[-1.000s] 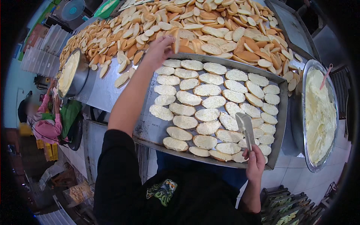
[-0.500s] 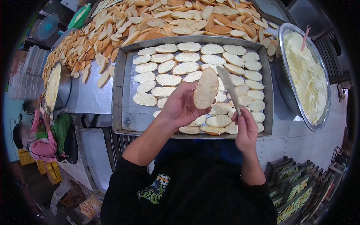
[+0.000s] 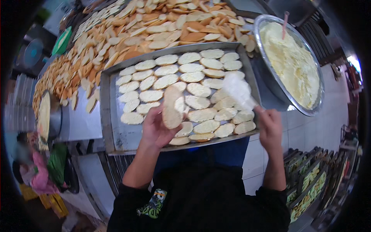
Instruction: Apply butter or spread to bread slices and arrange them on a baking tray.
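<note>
A long oval bread slice (image 3: 172, 114) is held up over the tray by my left hand (image 3: 156, 127), its fingers and thumb round the edges. A pale dab of spread shows on the slice's right side. My right hand (image 3: 269, 125) grips the handle of a spreading knife (image 3: 239, 92), whose blade is blurred and looks coated in pale cream. Beneath both hands lies a large metal baking tray (image 3: 110, 133) with rows of bread slices (image 3: 197, 89) covered in pale spread. Right of the tray stands a metal bowl (image 3: 309, 110) of pale yellow cream (image 3: 291, 63).
Loose bread slices (image 3: 185, 27) are heaped behind the tray. A pink handle (image 3: 285, 25) sticks out of the cream. At the left stands another bowl (image 3: 56, 116), with a person in pink (image 3: 38, 170) beyond. A rack of filled trays (image 3: 309, 185) stands at the lower right.
My right hand has moved right, and the knife blade now carries pale cream. My left hand has shifted left in view with the slice, which now shows some spread. The whole view has turned.
</note>
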A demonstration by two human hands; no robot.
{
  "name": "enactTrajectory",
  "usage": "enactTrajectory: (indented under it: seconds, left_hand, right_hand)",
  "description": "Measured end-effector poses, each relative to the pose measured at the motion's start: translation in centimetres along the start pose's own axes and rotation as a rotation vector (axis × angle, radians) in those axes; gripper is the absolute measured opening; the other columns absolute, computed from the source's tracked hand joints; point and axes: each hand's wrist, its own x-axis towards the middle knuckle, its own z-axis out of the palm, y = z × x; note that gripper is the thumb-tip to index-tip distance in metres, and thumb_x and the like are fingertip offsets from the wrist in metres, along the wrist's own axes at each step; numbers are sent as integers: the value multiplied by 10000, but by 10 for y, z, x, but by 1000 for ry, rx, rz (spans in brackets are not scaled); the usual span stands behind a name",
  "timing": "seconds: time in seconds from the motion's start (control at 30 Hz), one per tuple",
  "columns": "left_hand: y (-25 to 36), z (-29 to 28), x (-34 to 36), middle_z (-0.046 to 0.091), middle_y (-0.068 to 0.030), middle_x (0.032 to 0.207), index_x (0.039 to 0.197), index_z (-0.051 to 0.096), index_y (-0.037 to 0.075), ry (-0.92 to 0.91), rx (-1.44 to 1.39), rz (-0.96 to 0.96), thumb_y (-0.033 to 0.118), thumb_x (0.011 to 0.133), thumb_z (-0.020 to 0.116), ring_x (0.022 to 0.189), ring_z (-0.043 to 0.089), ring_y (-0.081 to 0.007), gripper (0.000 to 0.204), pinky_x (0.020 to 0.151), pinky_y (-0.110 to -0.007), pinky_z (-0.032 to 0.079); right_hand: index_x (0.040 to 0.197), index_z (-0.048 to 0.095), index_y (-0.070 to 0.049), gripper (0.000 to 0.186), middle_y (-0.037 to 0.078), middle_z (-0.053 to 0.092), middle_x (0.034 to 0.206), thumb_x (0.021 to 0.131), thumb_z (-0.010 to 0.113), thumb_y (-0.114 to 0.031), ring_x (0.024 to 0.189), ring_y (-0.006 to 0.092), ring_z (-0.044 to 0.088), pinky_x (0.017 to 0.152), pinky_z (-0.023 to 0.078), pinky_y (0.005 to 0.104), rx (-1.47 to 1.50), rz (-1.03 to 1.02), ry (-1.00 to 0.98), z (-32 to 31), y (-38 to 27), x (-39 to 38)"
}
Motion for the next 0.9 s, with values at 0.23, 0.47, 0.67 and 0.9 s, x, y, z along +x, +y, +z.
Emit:
enactTrajectory:
  seconds: [0.23, 0.47, 0.67, 0.9]
  left_hand:
    - [-1, -22, -11, 426, -229, 1202, 1264, 330, -2, -34, -157, -34, 267, 839, 440, 1021, 507, -351, 515, 726, -419, 530]
    - [-5, -23, -9, 380, -250, 1236, 1288, 296, 6, -128, -228, -74, 219, 835, 465, 1096, 451, -377, 529, 809, -471, 492]
    - [-6, -27, -4, 403, -249, 1208, 1271, 322, 14, -107, -199, -97, 196, 796, 493, 1083, 464, -375, 537, 803, -477, 495]
    - [-11, -21, 1, 455, -245, 1144, 1233, 353, 5, 4, -92, -40, 177, 754, 511, 1016, 514, -363, 533, 768, -466, 517]
  right_hand:
    - [1187, 495, -69, 311, 163, 550, 1117, 887, 420, -97, 1030, 244, 527, 870, 382, 300, -222, 441, 252, -101, 85, 26]
    - [1050, 567, -68, 296, 165, 588, 993, 868, 404, -236, 927, 323, 555, 790, 429, 380, -614, 799, 160, -166, 224, -3]
    - [1021, 571, -44, 289, 174, 588, 972, 845, 429, -224, 894, 339, 556, 771, 428, 390, -566, 773, -3, -154, 243, 3]
    - [1073, 556, 7, 311, 46, 557, 712, 854, 458, -191, 558, 129, 499, 512, 403, 252, 68, 1029, 122, -160, 188, 6]
